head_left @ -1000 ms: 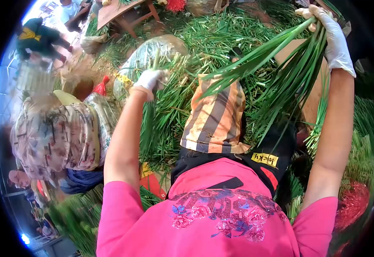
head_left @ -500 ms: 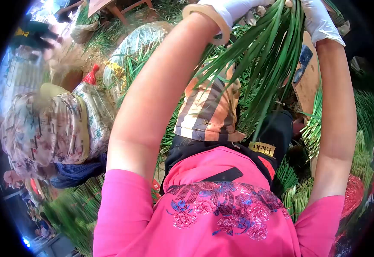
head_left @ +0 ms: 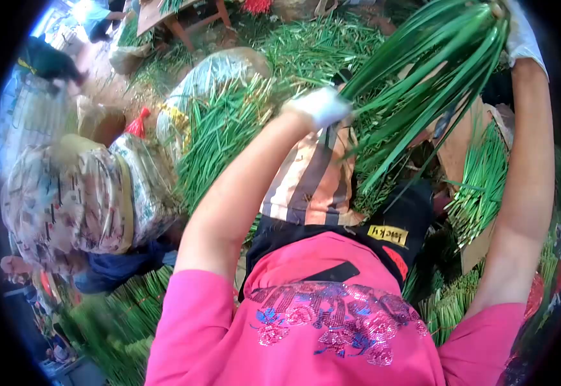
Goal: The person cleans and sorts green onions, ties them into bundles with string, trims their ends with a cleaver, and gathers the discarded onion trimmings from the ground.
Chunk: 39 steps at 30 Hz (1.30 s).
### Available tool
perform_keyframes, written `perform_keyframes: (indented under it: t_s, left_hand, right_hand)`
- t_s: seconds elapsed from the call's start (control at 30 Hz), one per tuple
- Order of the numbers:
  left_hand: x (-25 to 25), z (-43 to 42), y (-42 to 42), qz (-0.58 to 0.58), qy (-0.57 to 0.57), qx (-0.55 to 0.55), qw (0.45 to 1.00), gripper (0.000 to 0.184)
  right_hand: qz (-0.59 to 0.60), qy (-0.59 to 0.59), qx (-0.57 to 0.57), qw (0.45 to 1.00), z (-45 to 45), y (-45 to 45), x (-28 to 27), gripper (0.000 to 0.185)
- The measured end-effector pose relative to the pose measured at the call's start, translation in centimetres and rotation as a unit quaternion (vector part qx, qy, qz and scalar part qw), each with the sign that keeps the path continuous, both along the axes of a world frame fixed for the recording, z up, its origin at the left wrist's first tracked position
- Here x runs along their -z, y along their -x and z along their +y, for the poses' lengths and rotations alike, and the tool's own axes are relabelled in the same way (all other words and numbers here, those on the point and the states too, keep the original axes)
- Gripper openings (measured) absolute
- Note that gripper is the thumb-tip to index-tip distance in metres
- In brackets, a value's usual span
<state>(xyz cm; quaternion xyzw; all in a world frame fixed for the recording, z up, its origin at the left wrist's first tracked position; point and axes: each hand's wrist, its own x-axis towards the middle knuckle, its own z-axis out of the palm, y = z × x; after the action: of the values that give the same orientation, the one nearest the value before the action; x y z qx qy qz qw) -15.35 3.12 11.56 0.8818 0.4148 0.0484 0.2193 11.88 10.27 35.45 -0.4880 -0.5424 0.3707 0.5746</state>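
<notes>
Left hand (head_left: 321, 106), gloved and blurred, hangs over the far end of the striped cloth (head_left: 316, 177) on the lap; its fingers are hidden, so whether it is clenched or released I cannot tell. It is just beside the leaf tips, and contact is unclear. A light touch would suit it there, as a hard tug could pull single leaves loose.

To its right, the bunch of green stalks (head_left: 432, 74) fans out, leaves pointing left and near, its gathered end at the far right. Judging by the spread, drawing the leaves together along their length should tidy it best.

Right hand (head_left: 524, 32), also gloved, grasps the bunch by that gathered end, a sound place to hold. Snug pressure without squeezing should stop slipping and bruising.

Nearer, below the bunch, cut stalks (head_left: 483, 170) lie on or just beside a brown board (head_left: 459, 151); the hanging leaves are best held clear of them to avoid tangling.
</notes>
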Motion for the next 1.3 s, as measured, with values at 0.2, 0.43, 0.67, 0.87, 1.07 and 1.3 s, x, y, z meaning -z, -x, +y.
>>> perform_keyframes:
  t_s: [0.2, 0.43, 0.67, 0.87, 1.07, 1.3]
  left_hand:
    - [13.9, -6.7, 8.2, -0.230, 0.376, -0.420, 0.793, 0.018]
    - [9.2, -6.7, 10.0, -0.319, 0.416, -0.460, 0.717, 0.015]
    - [9.8, -8.0, 12.0, -0.334, 0.398, -0.460, 0.720, 0.022]
    - [11.9, -8.7, 13.0, -0.338, 0.335, -0.514, 0.714, 0.017]
    - [5.6, -5.4, -0.4, -0.373, 0.165, -0.340, 0.847, 0.019]
    - [-1.2, -3.0, -28.7, -0.284, -0.084, 0.160, 0.942, 0.033]
  right_hand:
    - [0.204, -0.101, 0.164, 0.960, 6.8, -16.4, -3.8, 0.029]
    - [0.248, -0.170, 0.231, 0.926, 4.7, -22.7, -7.7, 0.028]
    - [-0.079, -0.241, 0.365, 0.896, -3.3, -23.1, -13.0, 0.013]
    - [-0.281, -0.457, 0.295, 0.791, -6.8, -21.4, -9.5, 0.011]
    - [-0.380, -0.461, 0.264, 0.757, -9.2, -27.3, -7.0, 0.006]
    - [-0.331, -0.388, 0.352, 0.785, -12.6, -31.0, -4.7, 0.009]
